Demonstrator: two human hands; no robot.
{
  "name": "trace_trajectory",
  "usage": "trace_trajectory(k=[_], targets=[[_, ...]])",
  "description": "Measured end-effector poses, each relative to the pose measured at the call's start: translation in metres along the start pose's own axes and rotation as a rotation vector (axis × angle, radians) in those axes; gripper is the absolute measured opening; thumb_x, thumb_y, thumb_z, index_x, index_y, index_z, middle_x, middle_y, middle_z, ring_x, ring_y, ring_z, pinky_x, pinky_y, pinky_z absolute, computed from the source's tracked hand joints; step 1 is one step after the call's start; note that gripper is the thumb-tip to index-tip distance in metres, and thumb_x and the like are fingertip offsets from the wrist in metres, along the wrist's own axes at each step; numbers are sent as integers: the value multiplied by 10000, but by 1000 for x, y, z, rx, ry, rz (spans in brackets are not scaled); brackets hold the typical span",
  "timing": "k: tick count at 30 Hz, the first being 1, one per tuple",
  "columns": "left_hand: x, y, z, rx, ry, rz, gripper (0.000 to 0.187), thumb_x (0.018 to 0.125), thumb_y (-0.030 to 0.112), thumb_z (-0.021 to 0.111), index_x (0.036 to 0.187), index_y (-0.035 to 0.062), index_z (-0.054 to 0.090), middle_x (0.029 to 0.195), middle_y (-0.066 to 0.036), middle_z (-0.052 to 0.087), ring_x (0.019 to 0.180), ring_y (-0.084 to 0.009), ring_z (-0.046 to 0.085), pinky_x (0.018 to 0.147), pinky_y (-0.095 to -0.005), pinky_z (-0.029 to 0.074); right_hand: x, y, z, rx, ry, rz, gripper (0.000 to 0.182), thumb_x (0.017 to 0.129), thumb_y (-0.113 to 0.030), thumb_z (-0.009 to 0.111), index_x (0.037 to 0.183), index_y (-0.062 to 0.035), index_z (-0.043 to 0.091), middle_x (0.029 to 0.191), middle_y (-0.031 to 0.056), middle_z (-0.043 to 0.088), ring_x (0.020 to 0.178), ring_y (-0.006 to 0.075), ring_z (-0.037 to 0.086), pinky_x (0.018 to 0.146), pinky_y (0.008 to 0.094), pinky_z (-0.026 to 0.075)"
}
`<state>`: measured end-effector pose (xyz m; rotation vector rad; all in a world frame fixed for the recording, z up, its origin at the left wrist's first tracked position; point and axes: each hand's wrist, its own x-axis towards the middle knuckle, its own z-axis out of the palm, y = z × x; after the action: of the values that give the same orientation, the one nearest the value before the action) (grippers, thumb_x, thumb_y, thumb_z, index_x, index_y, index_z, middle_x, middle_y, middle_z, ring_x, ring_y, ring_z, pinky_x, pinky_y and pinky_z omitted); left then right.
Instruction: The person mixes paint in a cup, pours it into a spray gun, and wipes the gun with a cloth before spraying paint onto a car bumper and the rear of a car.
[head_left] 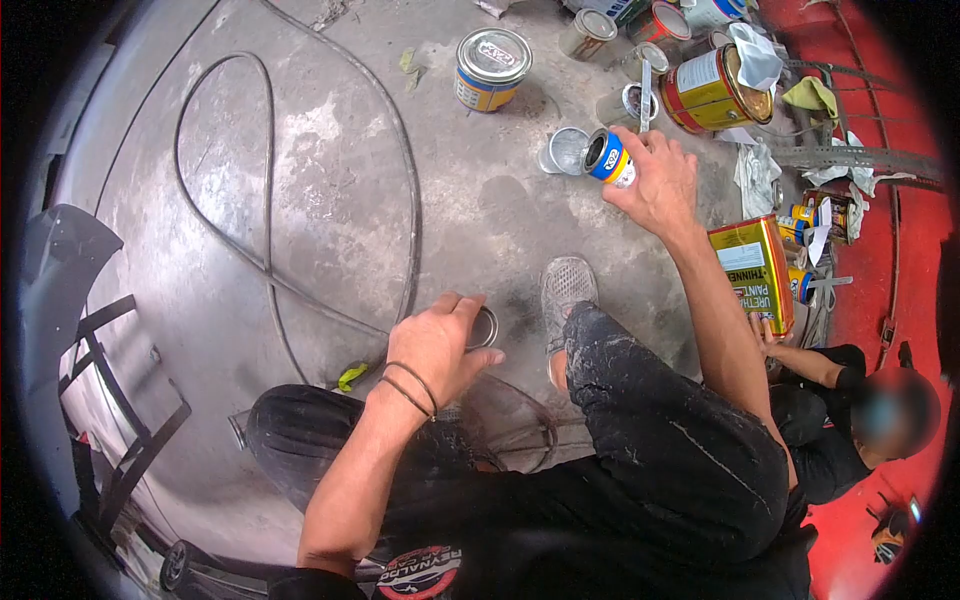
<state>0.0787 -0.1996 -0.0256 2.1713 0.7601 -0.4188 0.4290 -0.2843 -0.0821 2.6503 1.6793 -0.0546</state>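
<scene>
My right hand grips a small blue, yellow and white paint can, tilted with its dark open mouth toward a clear plastic cup on the floor. Whether anything flows between them I cannot make out. Lower down, my left hand, with dark bands at the wrist, has its thumb and fingers around a round metal lid, partly hidden by the fingers. A larger closed paint can stands on the floor beyond the cup.
Paint cans and a large gold-red tin crowd the upper right. A co-worker's hand touches a thinner tin at right. A hose loops over the floor on the left, near a dark frame.
</scene>
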Motion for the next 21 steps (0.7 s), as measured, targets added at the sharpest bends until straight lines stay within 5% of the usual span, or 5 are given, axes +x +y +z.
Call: trace_trajectory(k=[18, 21], targets=[[6, 1, 4, 1, 37, -12, 678, 773, 328, 915, 1347, 64, 669, 1200, -156, 708, 1013, -364, 735, 871, -458, 592, 1, 2, 3, 28, 51, -1, 744, 710, -356, 808, 1427, -260, 635, 1204, 97, 672, 1087, 343, 637, 908, 514, 449], [12, 1, 3, -79, 48, -24, 692, 780, 360, 906, 1351, 61, 654, 1209, -164, 702, 1022, -376, 737, 876, -469, 594, 1, 4, 5, 107, -23, 73, 822, 702, -358, 816, 1487, -272, 587, 1236, 108, 653, 1169, 350, 618, 987, 577, 436]])
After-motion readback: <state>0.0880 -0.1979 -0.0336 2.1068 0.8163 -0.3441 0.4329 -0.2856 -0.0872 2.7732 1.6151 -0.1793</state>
